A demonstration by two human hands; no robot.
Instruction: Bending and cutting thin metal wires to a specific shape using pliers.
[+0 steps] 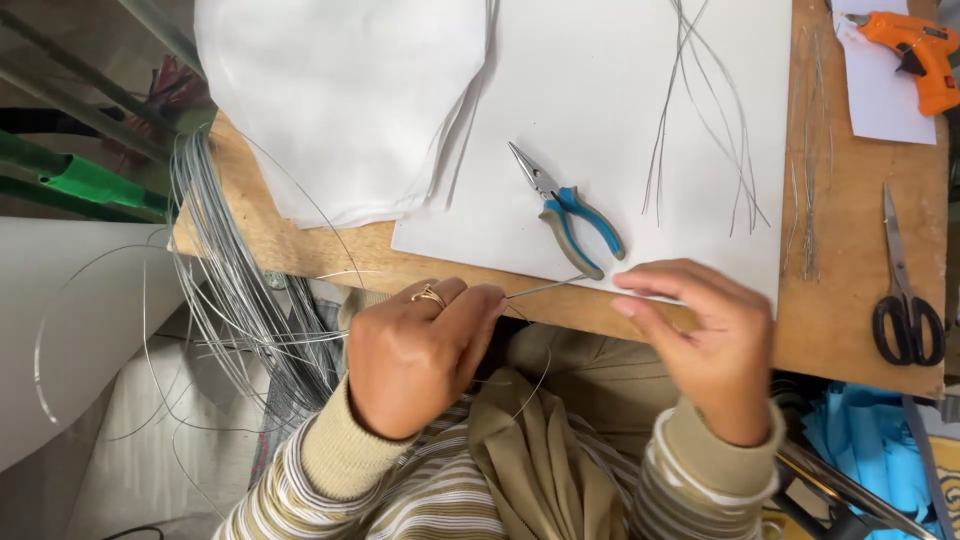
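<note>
At the desk's (860,250) near edge the left hand (415,355) pinches a thin wire (545,288) — the right hand (705,345) hovers released; pliers (570,212) lie just beyond, the wire's far end hard to trace.

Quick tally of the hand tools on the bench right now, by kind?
Needle-nose pliers, blue and grey handles: 1
Scissors, black handles: 1
Orange glue gun: 1
Total: 3

The left hand pinches a thin wire; the right hand is at its free end.
</note>
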